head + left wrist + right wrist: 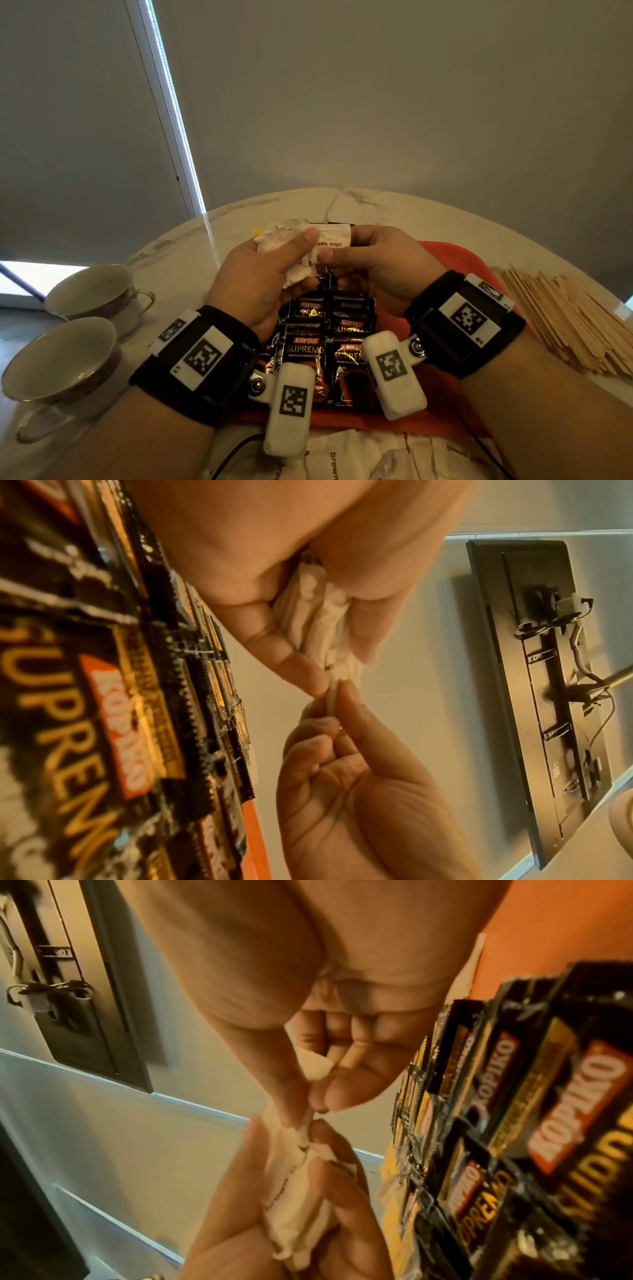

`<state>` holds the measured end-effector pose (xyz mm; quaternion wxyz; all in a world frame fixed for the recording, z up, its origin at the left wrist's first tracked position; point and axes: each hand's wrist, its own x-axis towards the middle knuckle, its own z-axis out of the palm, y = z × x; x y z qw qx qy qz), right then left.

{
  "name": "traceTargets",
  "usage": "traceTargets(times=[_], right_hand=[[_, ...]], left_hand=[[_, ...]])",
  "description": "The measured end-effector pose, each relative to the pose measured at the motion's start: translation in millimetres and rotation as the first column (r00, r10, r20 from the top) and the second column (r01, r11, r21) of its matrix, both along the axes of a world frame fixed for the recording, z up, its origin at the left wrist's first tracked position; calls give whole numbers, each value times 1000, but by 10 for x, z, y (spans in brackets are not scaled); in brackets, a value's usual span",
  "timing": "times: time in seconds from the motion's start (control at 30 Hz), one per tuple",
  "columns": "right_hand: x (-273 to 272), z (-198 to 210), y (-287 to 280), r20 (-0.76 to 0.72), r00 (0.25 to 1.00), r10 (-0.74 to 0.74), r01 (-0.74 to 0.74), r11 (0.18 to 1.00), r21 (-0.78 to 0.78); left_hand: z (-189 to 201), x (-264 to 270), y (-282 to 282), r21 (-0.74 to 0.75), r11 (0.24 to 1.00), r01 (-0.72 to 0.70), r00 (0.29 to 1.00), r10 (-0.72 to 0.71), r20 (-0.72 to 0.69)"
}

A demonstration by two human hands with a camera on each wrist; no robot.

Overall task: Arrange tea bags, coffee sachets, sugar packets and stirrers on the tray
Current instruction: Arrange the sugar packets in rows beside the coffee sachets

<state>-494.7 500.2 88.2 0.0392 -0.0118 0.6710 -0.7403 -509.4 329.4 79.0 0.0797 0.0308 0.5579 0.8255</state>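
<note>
More white sugar packets (359, 455) lie at the near table edge; next is the orange tray (442, 251) with black coffee sachets (305, 349); above it the left hand (260, 274) grips a crumpled bundle of sugar packets (298, 270), and the right hand (380, 270) pinches one packet (334, 236) of it; stirrers (561, 318) lie right, two cups (92, 294) left.

On the round marble worktop (394, 209), black coffee sachets (305, 346) lie in the orange plastic tray (455, 255) at centre, two porcelain teacups (92, 294) at nine o'clock, wooden stirrers (561, 318) at three o'clock, white paper sugar packets (359, 459) at six o'clock.
</note>
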Motion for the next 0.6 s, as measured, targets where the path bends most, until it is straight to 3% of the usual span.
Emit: traceTargets(times=[0.17, 0.33, 0.5, 0.6], right_hand=[[-2, 37, 28, 67, 997, -35, 35, 999, -12], [-35, 56, 31, 52, 982, -183, 187, 979, -77], [-13, 70, 57, 43, 996, -82, 81, 997, 15], [-60, 111, 150, 20, 984, -175, 175, 984, 10]], left_hand=[[-18, 1, -10, -7, 999, 39, 999, -40, -30], [-30, -53, -30, 21, 1000, -8, 1000, 8, 7], [-43, -79, -32, 34, 998, -47, 999, 46, 10], [-56, -85, -28, 46, 998, -48, 998, 46, 35]])
